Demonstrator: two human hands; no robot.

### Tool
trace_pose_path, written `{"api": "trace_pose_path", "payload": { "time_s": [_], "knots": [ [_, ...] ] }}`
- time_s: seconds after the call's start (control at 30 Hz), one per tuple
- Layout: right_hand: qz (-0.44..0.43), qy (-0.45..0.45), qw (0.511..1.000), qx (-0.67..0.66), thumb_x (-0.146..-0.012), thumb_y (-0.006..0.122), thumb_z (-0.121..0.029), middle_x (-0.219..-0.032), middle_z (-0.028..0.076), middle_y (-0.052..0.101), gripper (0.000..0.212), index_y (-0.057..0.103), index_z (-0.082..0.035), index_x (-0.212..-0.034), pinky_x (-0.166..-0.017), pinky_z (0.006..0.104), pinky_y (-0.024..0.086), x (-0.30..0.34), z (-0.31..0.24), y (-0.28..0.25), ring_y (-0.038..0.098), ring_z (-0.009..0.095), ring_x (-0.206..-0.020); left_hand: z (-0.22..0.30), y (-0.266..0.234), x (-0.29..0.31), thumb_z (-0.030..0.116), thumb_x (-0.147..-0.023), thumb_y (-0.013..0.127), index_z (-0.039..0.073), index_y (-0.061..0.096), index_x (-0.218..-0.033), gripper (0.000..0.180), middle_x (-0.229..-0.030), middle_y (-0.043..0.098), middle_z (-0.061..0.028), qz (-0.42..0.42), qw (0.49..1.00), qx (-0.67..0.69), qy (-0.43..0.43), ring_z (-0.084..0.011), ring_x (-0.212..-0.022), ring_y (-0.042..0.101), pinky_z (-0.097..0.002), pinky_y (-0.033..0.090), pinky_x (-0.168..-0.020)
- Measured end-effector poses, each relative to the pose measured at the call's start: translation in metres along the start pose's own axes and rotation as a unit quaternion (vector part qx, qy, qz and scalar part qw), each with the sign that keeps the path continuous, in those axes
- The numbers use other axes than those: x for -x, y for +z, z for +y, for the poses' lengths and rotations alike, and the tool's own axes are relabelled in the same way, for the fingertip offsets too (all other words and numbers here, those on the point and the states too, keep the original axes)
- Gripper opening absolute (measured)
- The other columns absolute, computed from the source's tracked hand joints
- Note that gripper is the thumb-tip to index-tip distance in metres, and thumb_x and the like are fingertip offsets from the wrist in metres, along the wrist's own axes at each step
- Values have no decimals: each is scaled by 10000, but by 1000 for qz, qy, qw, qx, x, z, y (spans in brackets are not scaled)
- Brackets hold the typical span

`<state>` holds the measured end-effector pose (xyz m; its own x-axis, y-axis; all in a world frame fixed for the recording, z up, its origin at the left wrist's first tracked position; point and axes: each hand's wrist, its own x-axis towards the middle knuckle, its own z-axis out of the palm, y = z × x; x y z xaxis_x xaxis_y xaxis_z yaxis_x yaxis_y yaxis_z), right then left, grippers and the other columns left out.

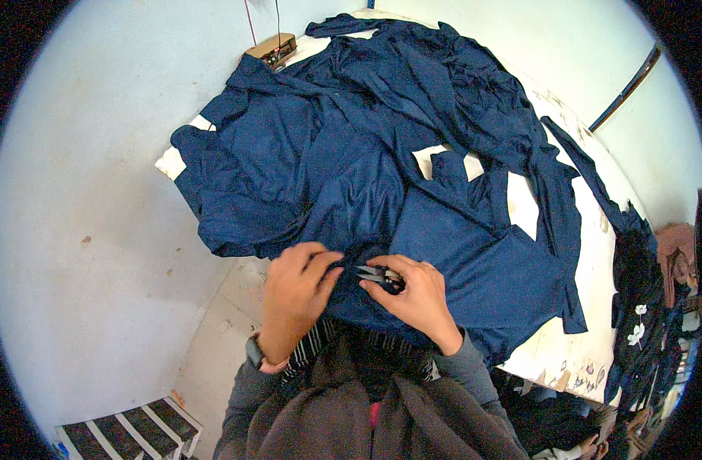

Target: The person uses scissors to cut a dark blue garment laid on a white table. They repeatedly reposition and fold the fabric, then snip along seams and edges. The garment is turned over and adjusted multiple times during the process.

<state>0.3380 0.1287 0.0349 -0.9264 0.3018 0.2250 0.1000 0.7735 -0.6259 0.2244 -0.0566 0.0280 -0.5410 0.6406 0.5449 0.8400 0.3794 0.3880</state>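
Note:
A dark navy garment [343, 192] lies rumpled over the table, its near edge hanging toward my body. At that near edge my left hand [295, 287] is slightly blurred, with bent fingers and thumb closed on a bit of the dark cloth. My right hand [420, 295] is wrapped round a small pair of thread snips [374, 274]. Their pale metal blades point left, toward my left fingertips, just above the cloth. The exact spot between the blades is too dark to make out.
More navy garments [458, 84] spread across the far side of the white table [546, 356]. A small brown box [274, 50] stands at the back by the wall. Black clothing [634, 299] hangs over the right edge. A black-and-white striped object [128, 429] sits at lower left.

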Motion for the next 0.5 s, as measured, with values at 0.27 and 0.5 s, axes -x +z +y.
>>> {"api": "trace_pose_path", "payload": {
  "time_s": [0.27,0.5],
  "knots": [
    [-48,104,993,-10,-822,781,-404,-818,93,748,300,762,-158,-994,-653,406,559,18,27,7,730,293,-727,-44,51,-30,233,-833,763,74,725,-1010,241,-1006,672,-70,-69,997,16,3,-288,-943,642,-405,511,-793],
    [-41,109,993,-15,-809,798,-356,-796,72,741,273,761,-189,-1022,-640,399,549,23,37,11,725,288,-721,-72,36,-25,148,-1031,598,-15,703,-1011,195,-931,767,-135,-67,931,284,-218,-196,-773,735,-296,569,-685]
  ]
}}
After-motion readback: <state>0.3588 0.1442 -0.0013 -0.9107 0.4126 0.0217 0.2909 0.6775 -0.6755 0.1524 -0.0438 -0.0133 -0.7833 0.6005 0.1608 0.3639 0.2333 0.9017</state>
